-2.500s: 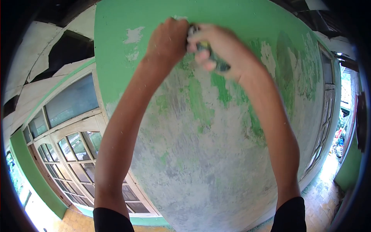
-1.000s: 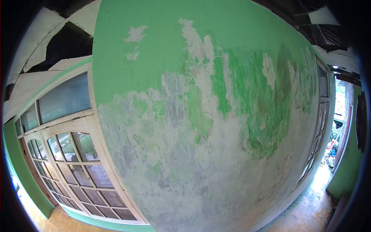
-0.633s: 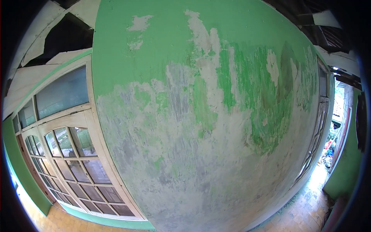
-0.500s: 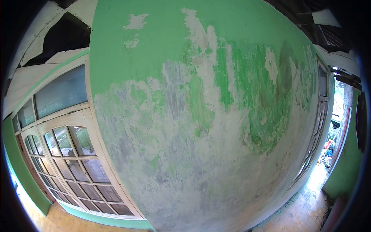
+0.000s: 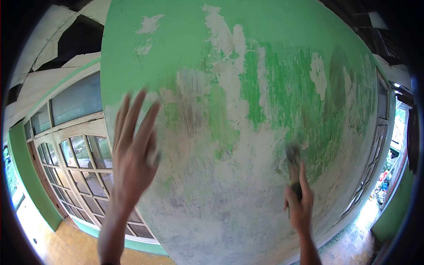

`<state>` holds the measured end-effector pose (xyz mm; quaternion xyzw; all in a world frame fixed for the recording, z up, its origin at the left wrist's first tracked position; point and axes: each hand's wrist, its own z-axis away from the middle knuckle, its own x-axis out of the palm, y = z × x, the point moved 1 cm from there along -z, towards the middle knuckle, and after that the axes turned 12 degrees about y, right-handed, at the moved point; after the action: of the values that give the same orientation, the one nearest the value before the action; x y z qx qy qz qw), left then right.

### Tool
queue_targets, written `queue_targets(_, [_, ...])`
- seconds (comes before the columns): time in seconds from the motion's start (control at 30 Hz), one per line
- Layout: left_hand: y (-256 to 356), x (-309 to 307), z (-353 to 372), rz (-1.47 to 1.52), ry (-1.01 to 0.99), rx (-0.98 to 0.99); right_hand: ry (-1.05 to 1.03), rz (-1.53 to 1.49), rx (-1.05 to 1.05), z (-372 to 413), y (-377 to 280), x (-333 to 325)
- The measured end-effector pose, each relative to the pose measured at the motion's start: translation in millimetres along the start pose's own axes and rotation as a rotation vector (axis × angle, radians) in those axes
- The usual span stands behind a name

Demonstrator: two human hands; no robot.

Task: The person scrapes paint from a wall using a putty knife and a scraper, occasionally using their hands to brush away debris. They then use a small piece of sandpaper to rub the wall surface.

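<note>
My left hand (image 5: 134,163) is raised in front of the wall's left part, palm toward it, fingers stretched upward and apart. It holds nothing and is blurred by motion. My right hand (image 5: 301,207) is wrapped round the dark handle of what looks like a paint scraper (image 5: 294,161), its flat greyish head pointing up and smeared by motion. The scraper overlaps the lower edge of a flaking green patch. The wall (image 5: 247,176) is green at the top, with paint worn off in ragged patches down to grey and whitish plaster below.
To the left stand white-framed glass doors (image 5: 86,179) under transom panes (image 5: 76,102). Overhead at the left, the ceiling panel (image 5: 46,44) has a dark broken gap. A yellowish tiled floor (image 5: 66,245) lies below. At the far right, another window (image 5: 369,172) runs along the wall beside a bright passage.
Both hands have come up into view from below, the right with the scraper. The view has shifted slightly, showing more of the left side.
</note>
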<state>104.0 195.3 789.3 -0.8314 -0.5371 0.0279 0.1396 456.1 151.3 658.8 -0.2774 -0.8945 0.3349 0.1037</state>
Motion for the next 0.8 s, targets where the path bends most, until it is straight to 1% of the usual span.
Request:
queue_targets(0.03, [-2.6,16.9,-31.2,0.012,0.005,0.064,-0.031,0.076,-0.107,-22.7,-31.8,8.9])
queue_targets(0.07, [-6.6,33.1,-57.3,0.031,0.054,0.091,-0.064,0.152,-0.216,-45.9,-58.5,21.7])
queue_targets(0.1, [-10.4,48.6,-76.8,0.052,0.103,0.121,-0.056,0.142,-0.400,-70.1,-77.2,36.6])
queue_targets(0.13, [-14.1,63.4,-88.9,0.050,0.100,0.120,-0.047,0.130,-0.580,-90.6,-94.5,51.2])
queue_targets(0.2, [-17.6,86.9,-101.2,0.018,0.246,0.168,-0.029,0.412,-0.673,-122.0,-143.9,70.9])
queue_targets(0.23, [-14.5,90.3,-98.7,0.020,0.250,0.172,-0.023,0.412,-0.673,-131.7,-167.1,78.3])
queue_targets(0.3, [-10.2,92.4,-93.8,-0.015,0.314,0.117,-0.101,0.685,-0.557,-149.4,-201.9,91.5])
queue_targets(0.33, [-10.8,93.2,-93.2,-0.026,0.320,0.118,-0.096,0.693,-0.556,-159.3,-207.4,97.8])
queue_targets(0.4, [-10.9,93.0,-93.3,-0.016,0.331,0.111,0.052,0.760,-0.746,-179.4,-217.4,107.6])
queue_targets(0.5, [-11.4,91.7,-91.7,-0.006,0.326,0.115,0.132,0.827,-0.755,-196.7,-231.4,120.9])
queue_targets(0.53, [-11.5,91.4,-91.1,-0.005,0.324,0.115,0.136,0.835,-0.751,-194.4,-232.6,121.5])
queue_targets(0.6, [-11.7,90.6,-90.9,0.007,0.325,0.120,0.134,0.946,-0.732,-185.0,-239.9,122.0])
queue_targets(0.73, [-14.2,93.2,-91.0,0.027,0.335,0.125,0.162,0.988,-0.653,-190.8,-271.0,131.9])
queue_targets(0.8, [-14.8,92.7,-90.9,0.047,0.342,0.123,0.122,1.074,-0.642,-190.2,-272.7,130.2])
